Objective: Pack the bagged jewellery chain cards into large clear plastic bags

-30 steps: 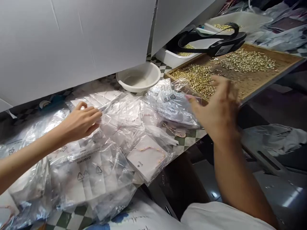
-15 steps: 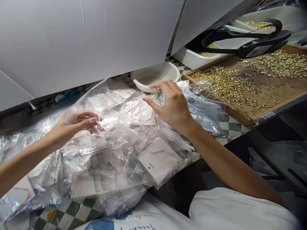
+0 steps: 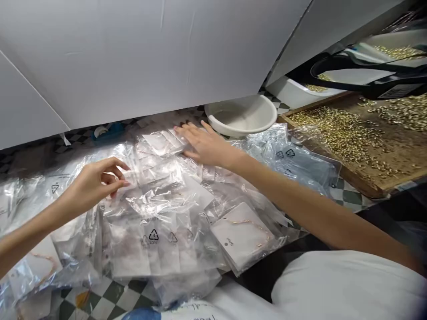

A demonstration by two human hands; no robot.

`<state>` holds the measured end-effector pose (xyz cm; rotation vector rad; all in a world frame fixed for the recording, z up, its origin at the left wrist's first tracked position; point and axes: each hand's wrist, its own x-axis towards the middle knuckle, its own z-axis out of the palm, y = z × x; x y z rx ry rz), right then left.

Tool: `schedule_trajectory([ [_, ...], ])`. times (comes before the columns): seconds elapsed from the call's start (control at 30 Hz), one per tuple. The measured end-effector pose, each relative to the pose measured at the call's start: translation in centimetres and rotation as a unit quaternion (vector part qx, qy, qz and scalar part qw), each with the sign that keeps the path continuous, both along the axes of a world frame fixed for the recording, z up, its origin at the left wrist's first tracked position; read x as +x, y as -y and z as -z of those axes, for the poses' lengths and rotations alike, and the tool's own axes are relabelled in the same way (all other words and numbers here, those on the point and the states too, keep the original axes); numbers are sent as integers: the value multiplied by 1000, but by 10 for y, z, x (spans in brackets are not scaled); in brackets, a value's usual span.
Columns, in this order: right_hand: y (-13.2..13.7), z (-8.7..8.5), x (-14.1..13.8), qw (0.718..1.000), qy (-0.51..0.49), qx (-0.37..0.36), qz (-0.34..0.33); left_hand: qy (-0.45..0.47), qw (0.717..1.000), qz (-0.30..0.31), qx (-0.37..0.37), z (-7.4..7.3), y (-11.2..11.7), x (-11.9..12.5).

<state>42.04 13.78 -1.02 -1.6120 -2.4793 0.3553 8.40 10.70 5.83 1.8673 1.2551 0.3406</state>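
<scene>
Clear plastic bags holding white jewellery cards lie in a crowded layer before me. My left hand (image 3: 98, 181) is curled, thumb against fingertips, over the middle of them; it appears to pinch the edge of a clear plastic bag (image 3: 151, 200), though the film is hard to see there. Farther back, my right hand (image 3: 208, 146) lies palm down with fingers stretched out over a bagged stack of white cards (image 3: 163, 142). Nearer me, another bagged card (image 3: 243, 233) shows a gold chain bracelet (image 3: 253, 223).
A white bowl (image 3: 242, 116) stands behind my right hand. Flat clear bags (image 3: 292, 160) lie to its right. A wooden tray (image 3: 376, 189) holds loose small gold metal pieces (image 3: 340, 138). A black strap-like object (image 3: 383, 86) hangs above it. White panels (image 3: 140, 58) rise behind the checkered tabletop (image 3: 110, 295).
The clear film raised by my left hand has come down onto the pile. My right hand has moved left and down from beside the bowl onto the bagged cards. The view has shifted left.
</scene>
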Motion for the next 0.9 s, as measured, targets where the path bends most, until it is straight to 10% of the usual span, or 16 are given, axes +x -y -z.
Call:
schedule_trajectory([
  [0.27, 49, -11, -67, 989, -31, 89, -117, -73, 952, -28, 297, -29, -18, -2],
  [0.43, 75, -23, -104, 943, -149, -15, -296, -159, 950, 159, 217, 9, -20, 10],
  [0.57, 21, -31, -69, 967, -239, -57, -69, -217, 929, 233, 190, 48, -12, 4],
  [0.67, -15, -31, -28, 986, -65, -32, 152, -230, 919, 238, 212, 52, -4, -5],
  [0.9, 0, -29, -6, 962, -43, -157, 221, -258, 890, 187, 326, 16, -5, 5],
])
